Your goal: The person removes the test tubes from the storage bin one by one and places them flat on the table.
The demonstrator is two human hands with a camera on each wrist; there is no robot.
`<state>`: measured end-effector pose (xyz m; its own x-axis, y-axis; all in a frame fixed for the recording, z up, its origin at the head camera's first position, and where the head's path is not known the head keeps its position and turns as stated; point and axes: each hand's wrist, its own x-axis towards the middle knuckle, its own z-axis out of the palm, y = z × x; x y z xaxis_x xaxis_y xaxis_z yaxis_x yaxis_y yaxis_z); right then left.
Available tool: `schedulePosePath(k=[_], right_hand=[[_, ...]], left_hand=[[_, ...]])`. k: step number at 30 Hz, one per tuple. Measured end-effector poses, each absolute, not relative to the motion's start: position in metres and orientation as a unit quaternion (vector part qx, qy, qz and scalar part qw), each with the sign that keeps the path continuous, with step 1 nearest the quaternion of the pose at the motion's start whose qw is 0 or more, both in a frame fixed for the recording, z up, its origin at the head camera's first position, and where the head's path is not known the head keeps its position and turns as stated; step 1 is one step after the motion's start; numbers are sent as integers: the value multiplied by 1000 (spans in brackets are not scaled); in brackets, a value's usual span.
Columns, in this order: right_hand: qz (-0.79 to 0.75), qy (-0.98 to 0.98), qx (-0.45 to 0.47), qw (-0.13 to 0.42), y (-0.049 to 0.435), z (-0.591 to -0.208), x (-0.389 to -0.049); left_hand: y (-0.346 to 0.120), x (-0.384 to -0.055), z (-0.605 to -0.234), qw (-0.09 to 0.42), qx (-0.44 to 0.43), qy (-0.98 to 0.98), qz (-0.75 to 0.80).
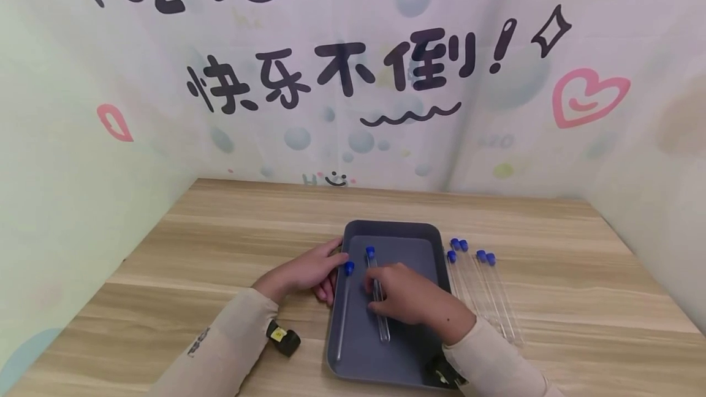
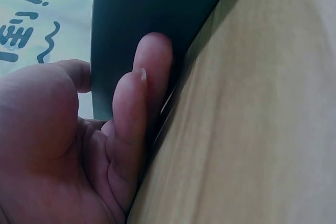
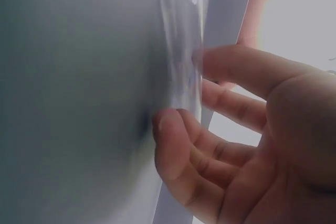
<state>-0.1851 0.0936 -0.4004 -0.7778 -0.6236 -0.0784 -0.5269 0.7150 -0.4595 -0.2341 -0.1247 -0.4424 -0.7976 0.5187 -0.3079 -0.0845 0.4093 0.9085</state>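
A dark grey rectangular tray [image 1: 360, 363] lies on the wooden table. My left hand [image 1: 306, 271] holds its left side, the thumb at the rim; in the left wrist view the fingers [image 2: 130, 111] press against the outer wall. Inside the tray, my right hand [image 1: 408, 296] has thumb and fingers around a clear test tube [image 1: 384, 329] with a blue cap. The tube's rounded end [image 3: 182, 3] shows in the right wrist view, close over the tray floor. Another blue-capped test tube [image 1: 343, 317] lies along the tray's left side, its cap near my left thumb.
Several more clear tubes with blue caps [image 1: 486, 257] lie side by side on the table [image 1: 573, 274], right of the tray. A printed cloth [image 1: 342, 139] hangs behind the table. Each wrist carries a small black device, the left one [image 1: 287, 340] above the tabletop.
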Motion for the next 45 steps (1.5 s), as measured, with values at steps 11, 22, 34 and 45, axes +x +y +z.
schedulePosePath(k=[11, 22, 34, 45], right_hand=[[-228, 919, -307, 98, 95, -391, -183], [-224, 924, -304, 66, 99, -378, -179], [-235, 927, -286, 63, 101, -368, -176], [-253, 928, -267, 63, 104, -363, -174]], left_hand=[[-125, -234, -443, 286, 140, 789, 526], [-125, -232, -442, 285, 143, 794, 517], [-125, -234, -443, 287, 143, 792, 520], [-124, -233, -443, 290, 143, 790, 520]])
